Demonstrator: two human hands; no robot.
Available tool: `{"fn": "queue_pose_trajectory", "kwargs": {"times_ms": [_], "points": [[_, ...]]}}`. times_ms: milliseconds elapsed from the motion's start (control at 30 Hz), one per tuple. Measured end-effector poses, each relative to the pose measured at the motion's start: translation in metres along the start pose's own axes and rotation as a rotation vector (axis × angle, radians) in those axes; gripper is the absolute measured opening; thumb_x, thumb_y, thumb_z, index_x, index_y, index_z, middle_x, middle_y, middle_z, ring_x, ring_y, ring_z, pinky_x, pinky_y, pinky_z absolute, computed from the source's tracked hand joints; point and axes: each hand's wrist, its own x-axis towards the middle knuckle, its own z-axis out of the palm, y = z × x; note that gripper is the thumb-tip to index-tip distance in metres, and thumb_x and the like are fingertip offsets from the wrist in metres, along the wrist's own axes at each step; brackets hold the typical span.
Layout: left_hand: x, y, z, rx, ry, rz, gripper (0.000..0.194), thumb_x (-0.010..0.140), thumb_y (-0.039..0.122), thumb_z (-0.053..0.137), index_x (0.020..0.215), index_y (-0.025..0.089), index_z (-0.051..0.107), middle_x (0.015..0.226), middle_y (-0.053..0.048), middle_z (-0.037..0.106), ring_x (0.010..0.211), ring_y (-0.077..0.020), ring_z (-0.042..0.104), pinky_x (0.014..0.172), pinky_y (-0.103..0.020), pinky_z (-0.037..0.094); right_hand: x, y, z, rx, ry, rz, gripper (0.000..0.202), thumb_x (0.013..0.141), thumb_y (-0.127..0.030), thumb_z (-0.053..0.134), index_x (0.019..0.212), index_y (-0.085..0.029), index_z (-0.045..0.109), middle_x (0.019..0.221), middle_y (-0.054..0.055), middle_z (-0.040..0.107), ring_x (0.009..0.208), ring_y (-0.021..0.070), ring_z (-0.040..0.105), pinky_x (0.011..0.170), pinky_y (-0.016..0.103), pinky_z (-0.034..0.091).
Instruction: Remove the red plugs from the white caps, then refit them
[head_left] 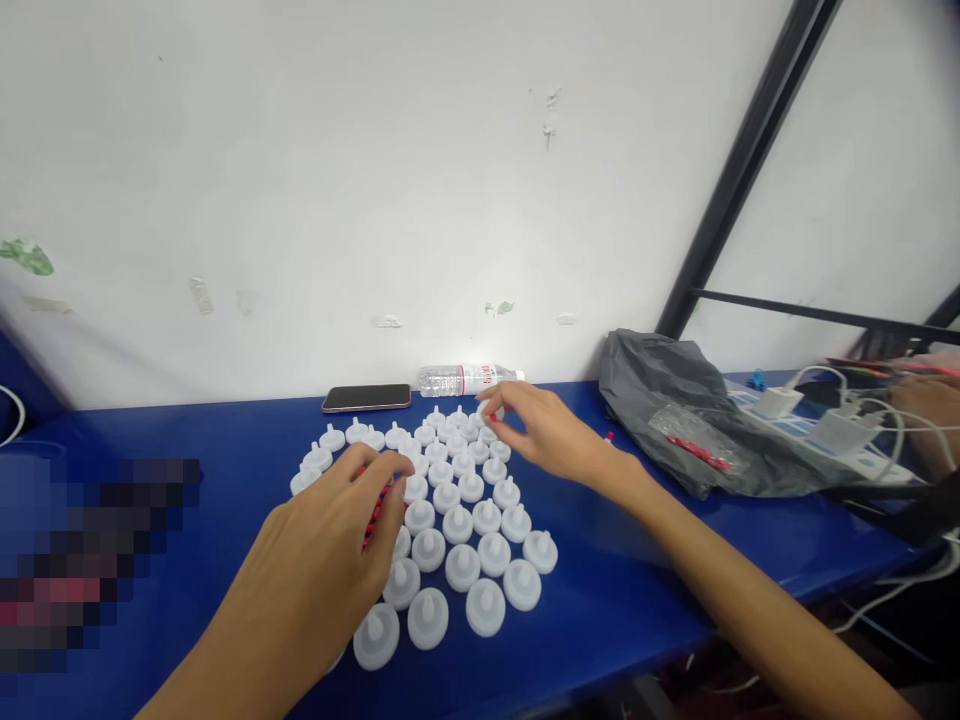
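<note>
Several white round caps with upright nozzles (pixel 462 568) stand in loose rows on the blue table (pixel 600 620). My left hand (pixel 322 550) is over the left part of the rows, its fingers curled round a bunch of small red pieces (pixel 375 515). Toward the back of the rows, my right hand (pixel 544 430) pinches a small red piece (pixel 493 417) between thumb and forefinger, at a white cap. Parts of the nearby caps are hidden behind both hands.
Along the wall lie a black phone (pixel 366 398) and a clear bottle (pixel 457 380). To the right are a grey plastic bag (pixel 660 370), a small bag of red pieces (pixel 697 450) and a power strip (pixel 862 450) with chargers. Another person's hand (pixel 930 400) is at the far right.
</note>
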Motion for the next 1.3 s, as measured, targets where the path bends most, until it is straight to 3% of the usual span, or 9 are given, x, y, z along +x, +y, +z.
{"fn": "queue_pose_trajectory", "kwargs": {"times_ms": [100,200,333,467,600,800,933,1200,1300], "points": [[-0.001,0.003,0.002,0.021,0.032,0.030,0.039,0.105,0.048,0.028,0.111,0.029,0.062,0.106,-0.002,0.065,0.079,-0.0224,0.068,0.066,-0.036,0.048,-0.002,-0.020,0.005,0.006,0.012,-0.144,0.014,0.102,-0.026,0.060,0.116,-0.023,0.060,0.117,0.007,0.071,0.107,0.0214,0.064,0.092,0.036,0.052],[-0.001,0.008,0.004,0.059,0.062,0.058,0.042,0.104,0.055,0.034,0.115,0.027,0.063,0.107,-0.004,0.067,0.081,-0.0237,0.069,0.062,-0.034,0.046,-0.004,-0.039,0.007,-0.071,0.064,-0.358,0.030,0.104,-0.041,0.059,0.126,-0.021,0.058,0.103,0.006,0.074,0.091,0.0200,0.065,0.081,0.034,0.053],[0.002,0.013,0.004,0.151,-0.051,0.064,0.039,0.104,0.036,0.029,0.103,0.022,0.066,0.095,-0.005,0.064,0.067,-0.0195,0.065,0.052,-0.030,0.040,-0.004,-0.058,0.011,-0.111,0.185,-0.554,0.046,0.101,-0.056,0.058,0.124,-0.017,0.059,0.084,0.001,0.073,0.071,0.0159,0.061,0.067,0.031,0.049],[0.000,0.014,0.000,0.141,0.000,0.106,0.036,0.104,0.032,0.029,0.096,0.022,0.063,0.089,-0.003,0.063,0.061,-0.0171,0.061,0.050,-0.029,0.037,-0.003,-0.064,0.013,-0.102,0.270,-0.553,0.048,0.101,-0.059,0.056,0.121,-0.016,0.061,0.075,-0.002,0.069,0.065,0.0134,0.058,0.062,0.029,0.046],[-0.006,0.018,-0.001,0.076,0.041,0.192,0.025,0.102,0.029,0.036,0.107,0.025,0.060,0.093,-0.002,0.064,0.063,-0.0174,0.062,0.053,-0.030,0.041,-0.004,-0.060,0.013,-0.149,0.304,-0.518,0.049,0.101,-0.058,0.055,0.118,-0.013,0.064,0.067,-0.003,0.063,0.061,0.0138,0.055,0.060,0.030,0.043],[-0.004,0.019,0.006,0.196,0.062,0.238,0.032,0.106,0.030,0.033,0.090,0.023,0.059,0.084,-0.001,0.062,0.058,-0.0177,0.059,0.047,-0.030,0.032,-0.005,-0.055,0.014,-0.130,0.276,-0.523,0.043,0.100,-0.053,0.062,0.116,-0.014,0.068,0.089,0.004,0.077,0.076,0.0158,0.064,0.070,0.031,0.047],[-0.005,0.021,0.007,0.075,0.126,0.267,0.033,0.107,0.028,0.034,0.081,0.024,0.054,0.075,0.000,0.062,0.062,-0.0179,0.060,0.051,-0.030,0.034,-0.004,-0.055,0.009,-0.114,0.311,-0.538,0.034,0.099,-0.048,0.066,0.112,-0.017,0.072,0.098,0.003,0.079,0.080,0.0148,0.065,0.072,0.031,0.048],[-0.015,0.038,0.003,-0.248,0.107,0.186,0.039,0.108,0.033,0.034,0.073,0.024,0.049,0.060,0.005,0.058,0.050,-0.0135,0.051,0.052,-0.031,0.034,-0.006,-0.065,-0.005,-0.274,0.501,-0.618,0.019,0.099,-0.041,0.069,0.110,-0.026,0.074,0.102,-0.003,0.082,0.069,0.0145,0.058,0.067,0.035,0.041],[-0.023,0.040,-0.004,-0.288,0.160,0.076,0.041,0.107,0.038,0.035,0.071,0.025,0.048,0.062,0.004,0.060,0.056,-0.0154,0.056,0.054,-0.030,0.042,-0.010,-0.049,-0.012,-0.308,0.487,-0.508,0.020,0.099,-0.029,0.068,0.117,-0.035,0.072,0.111,-0.005,0.080,0.076,0.0167,0.062,0.074,0.038,0.043]]}}
